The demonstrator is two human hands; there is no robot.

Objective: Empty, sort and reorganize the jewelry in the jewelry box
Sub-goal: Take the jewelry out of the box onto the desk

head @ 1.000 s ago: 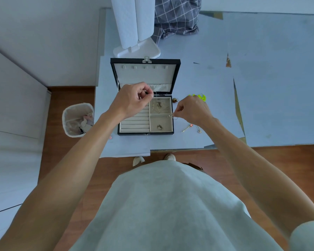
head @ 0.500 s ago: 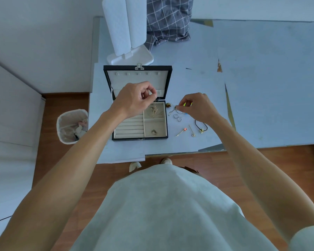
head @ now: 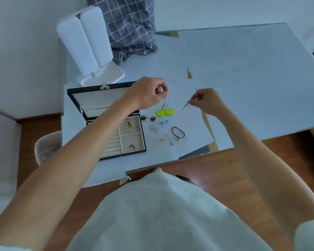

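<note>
Jewelry box, black with a cream lining, sits open at the left side of the pale blue table, lid propped upright at the back, and a few small pieces lie in its two right-hand compartments, one piece in the near one, a little cluster in the far one, too small to make out. Left hand hovers just past the box's far right corner, fingers curled, fingertips pinching a thin chain that hangs down toward the neon yellow-green earrings on the table; whether the chain touches them I cannot tell. Right hand is up as well, off to the right, thumb and forefinger pinching the other end of a fine chain, with a small tangle dangling at its fingertips, and whether it is one chain strung between both hands is hard to say. Laid out on the table just right of the box: two brown earrings, a pair of small blue studs, two silver hoops, a pin with a pink tip, a second gold pin beside it, and a black cord bracelet with a gold charm. Behind the box stands a white padded display stand, a grey checked cloth behind it. Down left, on the wooden floor, a small white wastebasket peeks out under the left forearm.
</note>
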